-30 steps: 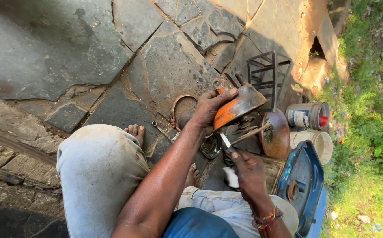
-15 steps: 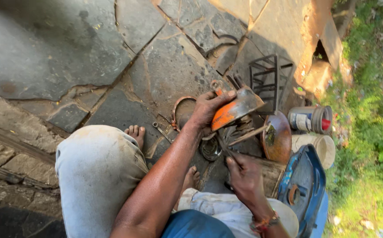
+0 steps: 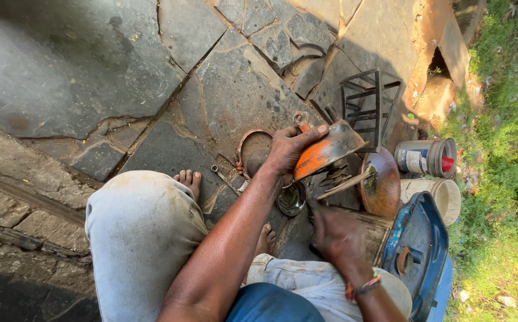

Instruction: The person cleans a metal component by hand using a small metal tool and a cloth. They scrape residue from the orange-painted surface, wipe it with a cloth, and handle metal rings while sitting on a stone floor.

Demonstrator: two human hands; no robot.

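My left hand [image 3: 287, 149] grips an orange, rusty metal housing [image 3: 324, 152] by its rim and holds it tilted above the stone floor. Below it my right hand [image 3: 336, 232] is closed around a small tool [image 3: 315, 200] whose tip points up under the housing; the tool is mostly hidden by my fingers. A thin metal rod [image 3: 345, 182] sticks out from under the housing toward the right. A round metal ring part [image 3: 290, 200] lies on the ground just under both hands.
A brown rusty dome lid [image 3: 381, 182], two plastic tubs [image 3: 429, 158] and a blue casing [image 3: 417, 250] crowd the right. A black metal rack [image 3: 366, 107] stands behind. A wrench [image 3: 223, 177] lies by my bare foot [image 3: 188, 180]. Grass borders the right edge.
My right hand has drawn down and closer to me, and the white-tipped tool it showed earlier is now hidden in the fist. The left hand keeps holding the orange housing.
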